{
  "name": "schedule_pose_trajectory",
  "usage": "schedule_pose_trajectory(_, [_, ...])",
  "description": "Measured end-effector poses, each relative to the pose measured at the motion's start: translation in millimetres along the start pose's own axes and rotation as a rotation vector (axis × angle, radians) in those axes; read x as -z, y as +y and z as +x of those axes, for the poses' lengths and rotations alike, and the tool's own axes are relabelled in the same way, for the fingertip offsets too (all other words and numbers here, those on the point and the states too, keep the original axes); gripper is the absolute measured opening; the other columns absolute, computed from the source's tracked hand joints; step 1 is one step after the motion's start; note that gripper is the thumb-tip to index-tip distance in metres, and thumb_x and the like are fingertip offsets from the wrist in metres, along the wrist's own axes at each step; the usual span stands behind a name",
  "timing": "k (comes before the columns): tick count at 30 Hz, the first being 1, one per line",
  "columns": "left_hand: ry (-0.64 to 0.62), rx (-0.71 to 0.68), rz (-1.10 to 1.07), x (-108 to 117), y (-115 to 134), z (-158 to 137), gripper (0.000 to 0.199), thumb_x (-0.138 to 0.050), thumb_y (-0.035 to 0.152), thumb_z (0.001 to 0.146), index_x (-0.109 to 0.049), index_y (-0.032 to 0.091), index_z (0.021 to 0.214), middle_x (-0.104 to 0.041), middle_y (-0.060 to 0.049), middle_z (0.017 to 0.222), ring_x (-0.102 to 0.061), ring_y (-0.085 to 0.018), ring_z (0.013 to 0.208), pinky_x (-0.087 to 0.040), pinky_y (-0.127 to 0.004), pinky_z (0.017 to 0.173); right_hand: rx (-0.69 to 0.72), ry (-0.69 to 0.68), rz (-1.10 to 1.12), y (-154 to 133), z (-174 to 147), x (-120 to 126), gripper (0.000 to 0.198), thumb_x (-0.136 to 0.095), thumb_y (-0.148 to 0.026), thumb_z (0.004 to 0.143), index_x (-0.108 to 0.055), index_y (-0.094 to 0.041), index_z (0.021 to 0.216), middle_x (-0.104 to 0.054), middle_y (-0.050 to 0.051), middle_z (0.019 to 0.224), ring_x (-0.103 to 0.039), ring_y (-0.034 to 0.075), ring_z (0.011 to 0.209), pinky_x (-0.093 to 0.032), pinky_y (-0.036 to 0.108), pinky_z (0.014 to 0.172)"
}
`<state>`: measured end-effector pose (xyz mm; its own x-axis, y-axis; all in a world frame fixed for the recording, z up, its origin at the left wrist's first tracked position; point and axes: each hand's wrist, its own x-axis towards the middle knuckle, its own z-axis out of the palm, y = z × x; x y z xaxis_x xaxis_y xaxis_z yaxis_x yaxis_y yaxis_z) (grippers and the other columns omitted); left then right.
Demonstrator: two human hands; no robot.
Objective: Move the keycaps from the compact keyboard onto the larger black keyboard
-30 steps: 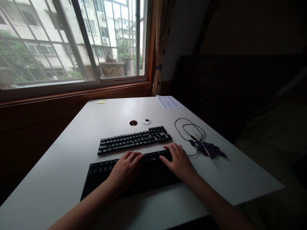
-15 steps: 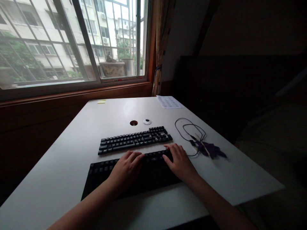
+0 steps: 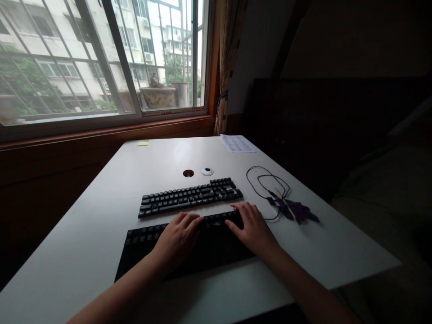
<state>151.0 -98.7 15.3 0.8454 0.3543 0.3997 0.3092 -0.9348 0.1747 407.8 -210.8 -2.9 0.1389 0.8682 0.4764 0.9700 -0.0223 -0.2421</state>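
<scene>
A black keyboard [image 3: 209, 252] lies close to me, with keys showing along its far edge and a dark lower part. My left hand [image 3: 178, 234] rests over its middle, the index finger stretched along the far row and the other fingertips hidden. At the right end of that row is my right hand [image 3: 251, 227], thumb spread from the index finger, which reaches past the far edge. Several fingertips there are out of sight. Just behind lies a group of black keycaps [image 3: 189, 198] in keyboard layout, with pale gaps at its right.
Right of the keyboard a looped black cable [image 3: 266, 173] lies beside a crumpled purple cloth [image 3: 300, 211] with a thin pale stick on it. Farther back are a round cable hole [image 3: 188, 173], its white cover [image 3: 207, 171], printed paper [image 3: 239, 144] and a yellow note [image 3: 143, 143].
My right thumb has shifted slightly left along the keys, farther from the index finger. My left hand stays in the same place.
</scene>
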Motion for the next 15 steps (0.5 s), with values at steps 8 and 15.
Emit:
schedule_pose_trajectory(8, [0.007,0.002,-0.004,1.7,0.6,0.3,0.037,-0.052,0.015,0.097,-0.052,0.018,0.134,-0.063,-0.008,0.125,-0.058,-0.024,0.109,-0.055,-0.043,0.098,-0.003,0.006,-0.009,0.2,0.4,0.9,0.037,-0.055,-0.040,0.095,-0.053,-0.024,0.128,-0.062,0.011,0.120,-0.055,0.030,0.111,-0.046,0.047,0.098])
schedule_pose_trajectory(15, [0.011,0.002,-0.010,1.0,0.5,-0.6,0.036,-0.052,0.014,0.097,-0.053,0.019,0.132,-0.064,-0.008,0.125,-0.059,-0.024,0.108,-0.056,-0.043,0.097,-0.016,0.005,-0.004,0.8,0.6,0.1,0.037,-0.056,-0.035,0.095,-0.052,-0.022,0.129,-0.061,0.011,0.121,-0.054,0.030,0.111,-0.045,0.047,0.100])
